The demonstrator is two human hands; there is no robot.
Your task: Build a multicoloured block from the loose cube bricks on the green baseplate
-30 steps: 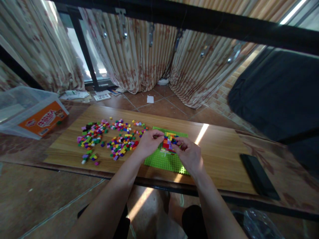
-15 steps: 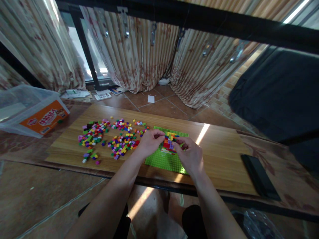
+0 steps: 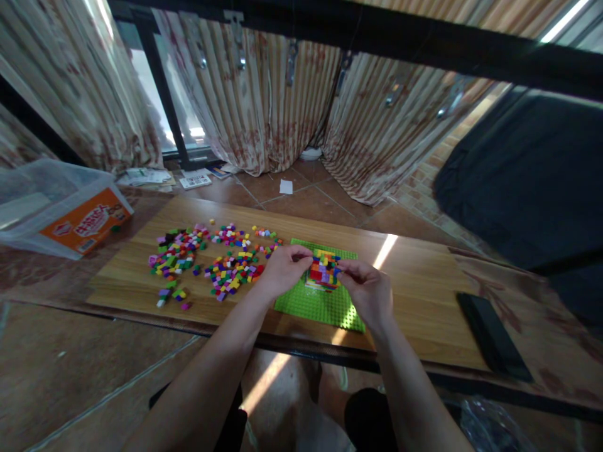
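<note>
A small block structure of multicoloured toy bricks [image 3: 323, 274] stands on a green studded baseplate [image 3: 320, 307]. My left hand [image 3: 285, 271] is at its left side, thumb and forefinger curled close together by the upper left corner. Whether anything sits between those fingertips is hidden. On the other side, my right hand [image 3: 372, 294] has its thumb and fingers pinched at the structure's right edge, where a bit of blue shows. I cannot tell whether that blue is a loose brick or part of the structure.
Many loose bricks [image 3: 235, 273] lie in heaps left of the baseplate on the wooden board [image 3: 414, 295]. A clear plastic bin [image 3: 61, 207] with an orange label stands at the far left. A dark flat object [image 3: 492, 336] lies at the right end.
My right hand has drawn back a little to the right, uncovering more of the structure's right side. The left hand has stayed in place.
</note>
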